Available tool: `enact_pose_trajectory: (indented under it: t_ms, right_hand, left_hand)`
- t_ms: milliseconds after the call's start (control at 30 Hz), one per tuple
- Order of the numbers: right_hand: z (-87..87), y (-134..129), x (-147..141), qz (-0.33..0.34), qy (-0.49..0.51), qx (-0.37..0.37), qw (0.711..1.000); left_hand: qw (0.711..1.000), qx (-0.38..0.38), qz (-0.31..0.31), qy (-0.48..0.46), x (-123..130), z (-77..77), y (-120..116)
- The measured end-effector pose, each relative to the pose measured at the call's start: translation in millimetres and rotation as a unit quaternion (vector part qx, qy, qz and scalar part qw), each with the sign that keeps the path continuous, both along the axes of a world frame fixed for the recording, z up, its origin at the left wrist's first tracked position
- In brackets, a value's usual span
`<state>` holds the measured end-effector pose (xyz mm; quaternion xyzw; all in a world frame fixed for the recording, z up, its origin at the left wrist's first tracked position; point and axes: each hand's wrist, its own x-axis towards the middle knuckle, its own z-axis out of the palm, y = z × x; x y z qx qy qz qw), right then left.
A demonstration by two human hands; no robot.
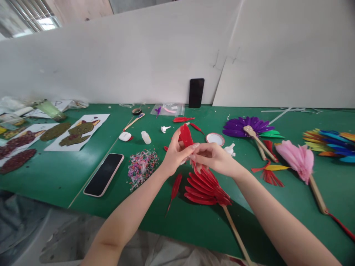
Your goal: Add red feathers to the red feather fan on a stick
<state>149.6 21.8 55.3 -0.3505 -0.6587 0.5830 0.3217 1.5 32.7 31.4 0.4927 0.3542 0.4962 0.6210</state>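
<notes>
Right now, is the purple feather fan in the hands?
No: the purple feather fan lies on the green table, while the left hand and right hand meet at a red feather.

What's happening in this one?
A person holds a red feather up in the left hand, with the right hand close beside it. Just below, a red feather fan lies on the green table, its handle toward the person. A loose feather lies to its left; purple and pink fans lie off to the right.

White panels behind a green table, barred window upper left
</notes>
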Motion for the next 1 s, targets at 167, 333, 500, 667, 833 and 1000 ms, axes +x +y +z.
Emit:
enact_pose_trajectory:
  t_ms: [167, 333, 500, 667, 833, 1000]
  right_hand:
    - [-12.6, 1, -8, -0.057, 0.058, -0.045, 0.996]
    - [-20.3, 1, -16, -0.11, 0.108, -0.082, 0.985]
    - [-18.9, 4, -14, -0.174, 0.109, -0.078, 0.976]
    - [-20.3, 11, -7, -0.176, 0.099, -0.065, 0.977]
    - [-17.8, 15, 0, -0.186, 0.101, -0.054, 0.976]
    - [-9.4, 16, 13, -0.157, 0.067, -0.083, 0.982]
  left_hand:
    - [0.998, 0.011, 0.067, -0.011, 2, -0.7, 1]
    - [0.99, 0.043, 0.13, -0.014, 3, -1.4, 2]
    - [0.982, 0.068, 0.179, 0.0, -1, -2.9, 5]
    - [0.977, 0.076, 0.2, 0.004, -5, -6.0, 8]
    - [0.97, 0.079, 0.231, -0.014, -12, -5.3, 15]
    - [0.971, 0.067, 0.227, 0.041, -21, -16.0, 29]
